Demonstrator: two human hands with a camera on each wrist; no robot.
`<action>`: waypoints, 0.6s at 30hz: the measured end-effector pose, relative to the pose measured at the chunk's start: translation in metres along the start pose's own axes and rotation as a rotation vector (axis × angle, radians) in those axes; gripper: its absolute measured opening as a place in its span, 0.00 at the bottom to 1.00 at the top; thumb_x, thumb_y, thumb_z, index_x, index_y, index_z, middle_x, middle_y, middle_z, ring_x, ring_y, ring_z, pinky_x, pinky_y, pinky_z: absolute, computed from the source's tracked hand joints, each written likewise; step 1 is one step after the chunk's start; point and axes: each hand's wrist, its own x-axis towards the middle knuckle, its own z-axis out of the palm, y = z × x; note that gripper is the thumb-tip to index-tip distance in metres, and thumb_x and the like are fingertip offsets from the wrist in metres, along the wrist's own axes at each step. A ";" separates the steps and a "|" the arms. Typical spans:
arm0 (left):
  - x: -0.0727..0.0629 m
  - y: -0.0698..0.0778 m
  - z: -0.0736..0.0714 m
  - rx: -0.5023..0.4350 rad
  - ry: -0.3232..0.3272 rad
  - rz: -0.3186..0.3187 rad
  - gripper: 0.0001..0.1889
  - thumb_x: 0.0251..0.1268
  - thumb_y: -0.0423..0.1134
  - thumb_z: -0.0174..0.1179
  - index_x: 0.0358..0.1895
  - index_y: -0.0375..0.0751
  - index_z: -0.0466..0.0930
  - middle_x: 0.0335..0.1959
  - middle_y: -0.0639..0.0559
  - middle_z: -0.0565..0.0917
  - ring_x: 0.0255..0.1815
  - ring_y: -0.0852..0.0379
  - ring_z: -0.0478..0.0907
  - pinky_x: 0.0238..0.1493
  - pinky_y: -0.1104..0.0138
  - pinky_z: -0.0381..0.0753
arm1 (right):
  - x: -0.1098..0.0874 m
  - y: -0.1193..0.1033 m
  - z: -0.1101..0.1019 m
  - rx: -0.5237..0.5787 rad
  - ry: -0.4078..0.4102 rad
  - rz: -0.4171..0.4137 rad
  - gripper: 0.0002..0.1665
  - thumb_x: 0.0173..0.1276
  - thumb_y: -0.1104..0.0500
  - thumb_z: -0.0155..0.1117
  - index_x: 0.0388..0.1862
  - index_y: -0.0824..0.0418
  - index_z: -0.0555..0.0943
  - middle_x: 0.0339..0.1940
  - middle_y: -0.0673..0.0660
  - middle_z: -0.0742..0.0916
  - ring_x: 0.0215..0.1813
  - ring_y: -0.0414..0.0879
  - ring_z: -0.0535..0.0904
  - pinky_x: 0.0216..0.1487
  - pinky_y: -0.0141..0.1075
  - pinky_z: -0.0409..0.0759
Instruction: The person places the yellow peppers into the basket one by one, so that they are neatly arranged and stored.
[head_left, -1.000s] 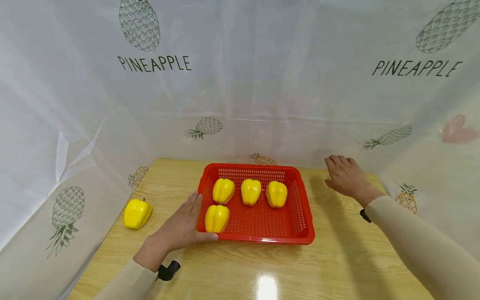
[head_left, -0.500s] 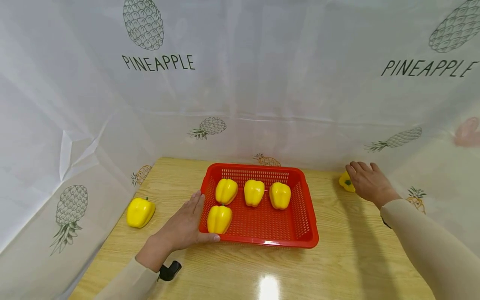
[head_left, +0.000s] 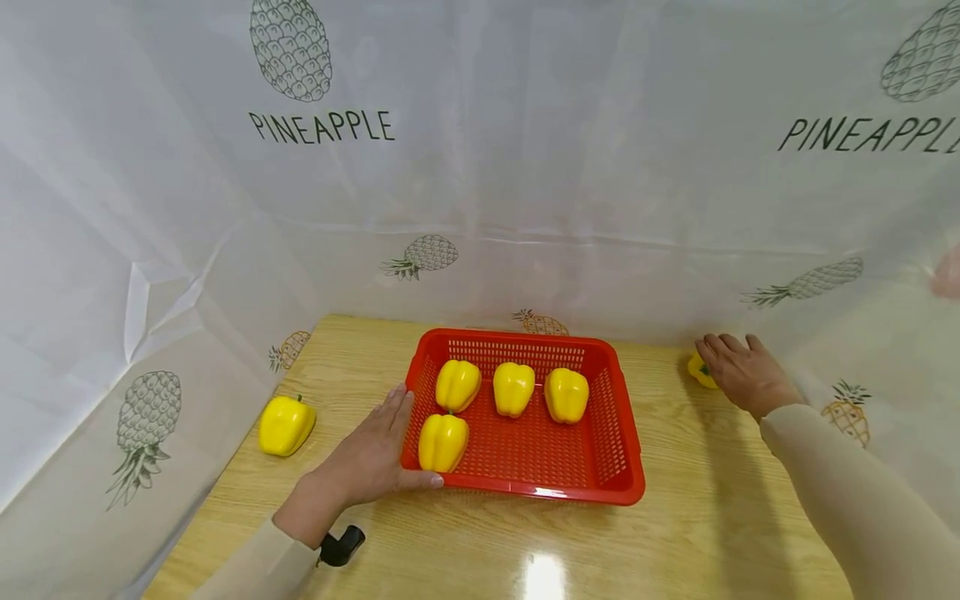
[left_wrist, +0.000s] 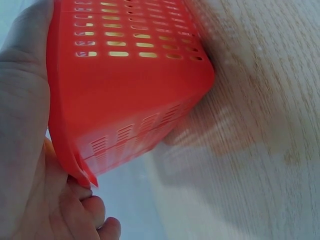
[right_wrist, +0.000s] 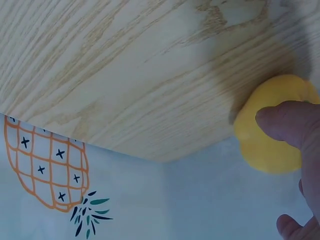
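The left hand (head_left: 367,462) lies flat with straight fingers against the near-left corner of the red basket (head_left: 611,467), thumb along its near rim. The right hand (head_left: 742,375), its grip loosely spread, touches a yellow pepper (head_left: 701,372) at the surface's (head_left: 675,542) far right edge.

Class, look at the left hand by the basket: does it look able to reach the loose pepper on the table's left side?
Probably yes. The left hand rests flat against the basket, holding nothing, and only bare table lies between it and the pepper.
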 end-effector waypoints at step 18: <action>-0.001 0.001 -0.001 -0.020 0.001 -0.005 0.74 0.52 0.86 0.57 0.85 0.29 0.43 0.87 0.32 0.45 0.88 0.35 0.46 0.83 0.42 0.58 | 0.003 -0.009 0.014 0.080 0.044 0.064 0.35 0.64 0.71 0.76 0.68 0.71 0.71 0.63 0.68 0.76 0.52 0.64 0.80 0.50 0.60 0.82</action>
